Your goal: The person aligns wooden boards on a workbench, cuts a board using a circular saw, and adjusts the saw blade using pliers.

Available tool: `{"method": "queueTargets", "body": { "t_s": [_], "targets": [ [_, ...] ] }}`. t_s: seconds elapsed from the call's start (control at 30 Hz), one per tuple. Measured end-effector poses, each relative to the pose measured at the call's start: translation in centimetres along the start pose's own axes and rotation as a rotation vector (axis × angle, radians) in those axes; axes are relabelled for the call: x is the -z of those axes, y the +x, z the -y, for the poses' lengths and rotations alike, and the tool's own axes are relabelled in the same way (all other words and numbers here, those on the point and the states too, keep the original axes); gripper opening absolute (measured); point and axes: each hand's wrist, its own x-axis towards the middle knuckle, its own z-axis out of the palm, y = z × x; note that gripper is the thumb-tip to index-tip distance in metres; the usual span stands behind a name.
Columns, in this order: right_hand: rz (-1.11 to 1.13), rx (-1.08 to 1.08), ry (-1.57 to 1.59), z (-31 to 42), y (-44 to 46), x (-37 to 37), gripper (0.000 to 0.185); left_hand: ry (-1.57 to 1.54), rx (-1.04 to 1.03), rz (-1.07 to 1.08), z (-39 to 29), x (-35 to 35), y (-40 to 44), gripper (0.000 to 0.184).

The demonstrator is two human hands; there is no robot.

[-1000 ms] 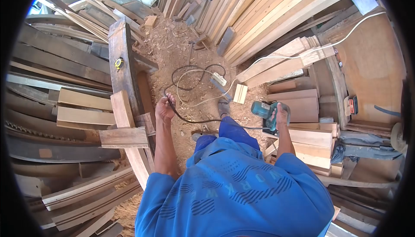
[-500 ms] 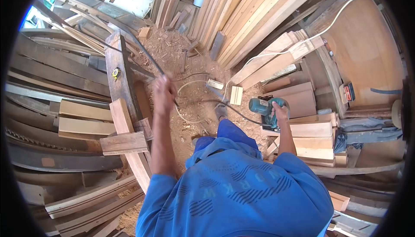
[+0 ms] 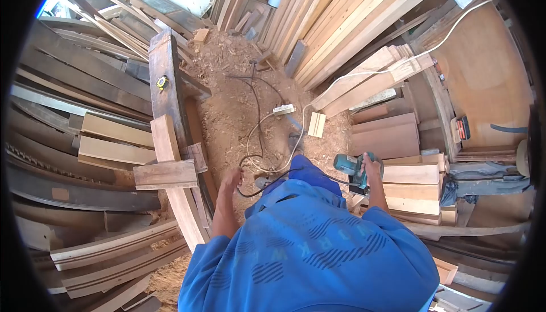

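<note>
Held a teal power tool (image 3: pixel 347 164) in the closed right hand (image 3: pixel 372 170) and black cord (image 3: pixel 246 196) in the apparently closed left hand (image 3: pixel 231 179), seemingly managing slack between grips, and likely needed to guide loops clear.

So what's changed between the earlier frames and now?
The left hand, which had swung the black cord forward, has drawn back toward the body; much of the cord now lies across the floor. Whether the hand still grips it is unclear. Unchanged: the right hand holds the green power tool, and the tape measure sits on the beam.
</note>
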Motion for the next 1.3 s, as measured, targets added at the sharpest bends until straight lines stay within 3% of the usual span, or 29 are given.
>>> {"method": "queueTargets", "body": {
  "t_s": [0.1,0.2,0.3,0.53,0.8,0.97,1.07,1.2,1.3],
  "targets": [
    [-0.002,0.009,0.042,-0.8,-0.2,-0.1,0.043,-0.213,-0.127,0.027,1.6,-0.1,3.5,0.02],
    [-0.011,-0.008,0.106,-0.8,-0.9,-0.8,0.048,-0.461,-0.066,0.068,2.1,1.2,4.6,0.018],
    [0.028,-0.067,0.268,-2.1,-1.1,-0.4,0.055,-0.686,-0.148,0.059,0.7,1.5,1.2,0.021],
    [0.048,-0.09,0.384,-1.3,1.9,-1.1,0.056,-0.832,-0.196,0.109,1.3,4.4,1.0,0.019],
    [0.002,-0.033,0.318,2.6,6.1,-3.6,0.055,-0.838,-0.086,0.035,3.8,2.9,1.8,0.019],
    [0.007,0.006,0.308,5.4,6.4,-4.7,0.053,-0.915,0.012,-0.021,0.9,2.0,5.0,0.021],
    [0.006,0.012,0.201,6.9,5.9,-5.5,0.05,-0.911,-0.052,0.08,-1.1,3.6,6.4,0.019],
    [0.092,-0.021,0.041,7.6,8.2,-6.9,0.045,-0.567,-0.064,-0.09,-5.2,4.4,9.6,0.026],
    [0.153,-0.05,-0.109,8.5,10.5,-8.5,0.041,0.292,-0.411,-0.68,-5.3,3.2,15.5,0.058]
  ]
}}
